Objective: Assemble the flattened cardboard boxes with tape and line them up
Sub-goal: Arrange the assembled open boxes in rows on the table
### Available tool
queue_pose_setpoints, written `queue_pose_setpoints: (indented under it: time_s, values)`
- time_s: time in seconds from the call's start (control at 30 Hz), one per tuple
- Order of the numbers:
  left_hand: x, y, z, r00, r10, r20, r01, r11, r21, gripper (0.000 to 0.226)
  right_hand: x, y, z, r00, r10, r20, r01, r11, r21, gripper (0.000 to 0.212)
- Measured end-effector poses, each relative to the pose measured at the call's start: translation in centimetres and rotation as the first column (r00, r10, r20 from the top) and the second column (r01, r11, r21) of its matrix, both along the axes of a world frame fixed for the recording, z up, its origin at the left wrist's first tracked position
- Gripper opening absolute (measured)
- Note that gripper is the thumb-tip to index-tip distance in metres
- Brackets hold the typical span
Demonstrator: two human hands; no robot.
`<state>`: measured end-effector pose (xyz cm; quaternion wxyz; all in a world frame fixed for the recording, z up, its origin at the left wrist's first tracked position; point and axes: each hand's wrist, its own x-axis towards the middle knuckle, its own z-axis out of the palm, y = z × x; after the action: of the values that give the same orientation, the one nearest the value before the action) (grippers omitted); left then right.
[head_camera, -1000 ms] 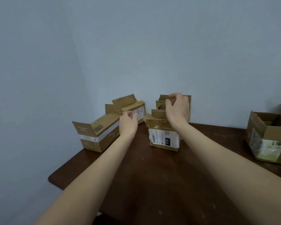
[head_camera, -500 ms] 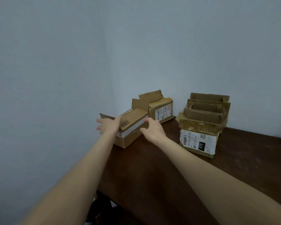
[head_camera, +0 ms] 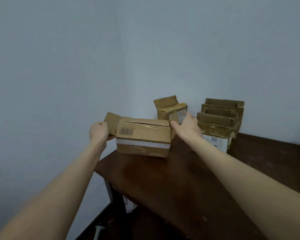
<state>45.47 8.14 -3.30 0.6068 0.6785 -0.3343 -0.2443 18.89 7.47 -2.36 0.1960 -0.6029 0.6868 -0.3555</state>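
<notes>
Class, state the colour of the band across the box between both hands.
White band on the box, head view.

Long box (head_camera: 143, 137): at the table's (head_camera: 163, 184) far left corner, nearest of the boxes.
Left hand (head_camera: 99, 131): grips the long box's left end flap.
Right hand (head_camera: 187, 126): holds its right end.
Small box (head_camera: 168, 110): behind the long box, by the wall.
Open boxes (head_camera: 218, 118): right of the small box, farther right on the table.

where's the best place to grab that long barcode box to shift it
Take the barcode box by its two short ends, one hand from each side. It lies long side toward you, its top seam gapes, and the left flap is loose.
</notes>
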Motion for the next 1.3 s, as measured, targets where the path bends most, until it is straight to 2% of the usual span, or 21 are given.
queue_pose_setpoints:
  time_s: [0.07,0.2,0.27,0.33,0.37,0.4,0.47,0.5,0.57,0.63,0.67,0.73,0.83,0.93,1.0,1.03,1.1,1.13,1.17,1.23,1.3]
  values:
    - [-1.0,1.3,-0.2,0.996,-0.083,-0.024,0.083,0.997,-0.006,0.029,-1.4,1.6,0.3,0.997,0.054,0.059,-0.059,0.995,0.084,0.059]
    - [-4.4,2.6,-0.9,0.968,-0.213,-0.13,0.212,0.977,-0.022,0.027,-4.7,5.1,0.6,0.949,0.034,0.315,-0.086,0.985,0.153,0.013]
    - [-6.2,2.8,-1.6,0.956,-0.262,-0.133,0.266,0.964,0.008,0.02,-6.5,6.8,0.5,0.916,-0.028,0.4,-0.045,0.984,0.172,0.018]
    - [-8.1,3.1,-2.3,0.945,-0.326,0.01,0.324,0.941,0.099,0.022,-8.2,8.1,0.3,0.927,-0.064,0.369,-0.005,0.983,0.185,0.022]
    - [-8.9,3.1,-2.7,0.915,-0.342,0.216,0.312,0.937,0.158,0.03,-8.9,8.7,0.1,0.938,-0.08,0.337,0.017,0.983,0.184,0.023]
    - [-9.7,3.3,-2.9,0.809,-0.325,0.489,0.266,0.945,0.188,0.037,-9.4,9.1,-0.1,0.948,-0.095,0.303,0.043,0.983,0.176,0.023]
    - [-11.4,3.8,-2.5,0.401,-0.211,0.891,0.271,0.957,0.105,0.049,-10.2,9.5,-0.2,0.973,-0.095,0.21,0.065,0.987,0.146,0.021]
    - [-12.2,4.0,-2.1,0.206,-0.2,0.958,0.336,0.934,0.123,0.058,-10.5,9.6,-0.2,0.979,-0.087,0.182,0.062,0.989,0.135,0.018]
    - [-14.0,4.2,-0.9,-0.046,-0.347,0.937,0.385,0.859,0.338,0.082,-11.0,10.0,0.0,0.983,-0.081,0.163,0.062,0.991,0.122,0.016]
    - [-15.1,4.1,-0.4,-0.187,-0.503,0.844,0.334,0.775,0.536,0.095,-11.7,10.3,0.1,0.981,-0.098,0.169,0.075,0.988,0.134,0.017]
    - [-15.4,4.1,-0.3,-0.219,-0.525,0.823,0.319,0.758,0.569,0.093,-12.0,10.6,0.2,0.976,-0.117,0.182,0.09,0.985,0.15,0.017]
    - [-15.2,4.0,-0.4,-0.185,-0.452,0.872,0.387,0.782,0.488,0.067,-12.8,11.0,0.2,0.961,-0.162,0.222,0.122,0.975,0.184,0.018]
    - [-14.7,4.4,-1.3,-0.039,-0.195,0.98,0.58,0.794,0.181,0.023,-13.5,11.0,0.3,0.939,-0.216,0.269,0.159,0.962,0.22,0.02]
    - [-14.4,5.0,-3.4,-0.04,-0.063,0.997,0.65,0.756,0.074,0.022,-14.0,10.2,0.0,0.942,-0.233,0.24,0.174,0.955,0.242,0.01]
    - [-14.3,5.1,-4.5,-0.065,-0.006,0.998,0.661,0.749,0.047,0.029,-14.1,9.7,-0.1,0.981,-0.189,0.048,0.172,0.954,0.245,0.008]
    - [-14.0,5.0,-4.8,-0.095,0.018,0.995,0.666,0.745,0.05,0.029,-14.2,9.5,0.1,0.979,-0.158,-0.129,0.185,0.954,0.236,0.023]
    - [-13.5,4.9,-4.5,-0.137,0.032,0.99,0.681,0.729,0.071,0.017,-13.8,9.4,1.2,0.874,-0.121,-0.471,0.224,0.96,0.169,0.059]
    - [-13.5,4.9,-3.9,-0.126,-0.023,0.992,0.675,0.731,0.102,0.028,-13.3,9.3,1.9,0.821,-0.098,-0.563,0.207,0.969,0.133,0.071]
    - [-13.9,4.9,-3.2,-0.09,-0.115,0.989,0.661,0.736,0.145,0.047,-12.8,9.1,2.6,0.781,-0.055,-0.622,0.166,0.979,0.122,0.071]
    - [-15.4,4.8,-1.1,0.111,-0.272,0.956,0.646,0.751,0.138,0.066,-11.6,8.5,3.5,0.716,0.064,-0.695,0.083,0.981,0.176,0.048]
    - [-16.7,3.9,1.2,0.314,-0.316,0.895,0.586,0.807,0.079,0.049,-11.0,7.7,3.4,0.657,0.147,-0.739,0.063,0.967,0.248,0.038]
